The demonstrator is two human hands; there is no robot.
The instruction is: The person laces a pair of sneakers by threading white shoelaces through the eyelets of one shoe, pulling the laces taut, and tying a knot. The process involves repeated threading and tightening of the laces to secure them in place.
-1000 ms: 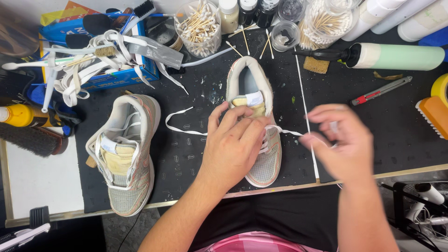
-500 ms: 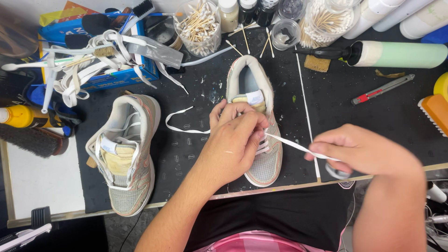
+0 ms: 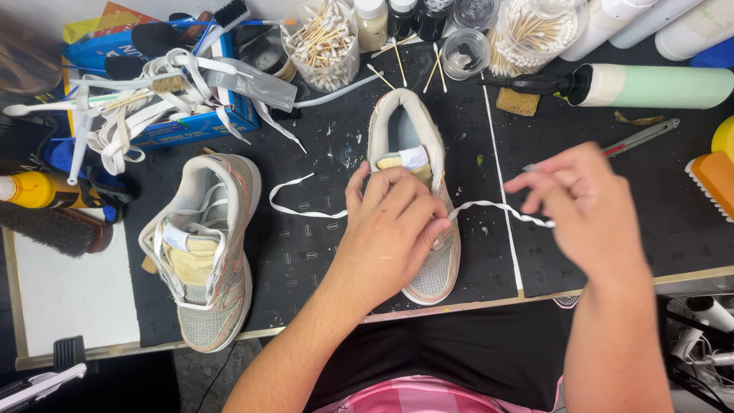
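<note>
A beige sneaker [image 3: 417, 130] lies heel-away on the black mat [image 3: 321, 260]. My left hand [image 3: 390, 229] presses down on its tongue and eyelets, fingers curled over the upper. A white flat lace [image 3: 489, 208] runs from the shoe out to the right, and my right hand [image 3: 589, 206] pinches its end, held above the mat. The lace's other end [image 3: 294, 208] trails loose to the left of the shoe. A second matching sneaker [image 3: 202, 252] lies at the left with laces in it.
A blue box [image 3: 176, 122] piled with white laces and brushes sits at back left. Jars of cotton swabs [image 3: 321, 42] and bottles line the back. A green-white bottle [image 3: 650, 84] lies on its side at right, a craft knife [image 3: 638, 138] below it, a brush [image 3: 53, 226] at left.
My right hand has drawn the lace out to the right, dipped toward the table edge, then risen back up and farther from me. My left hand stays on the shoe.
</note>
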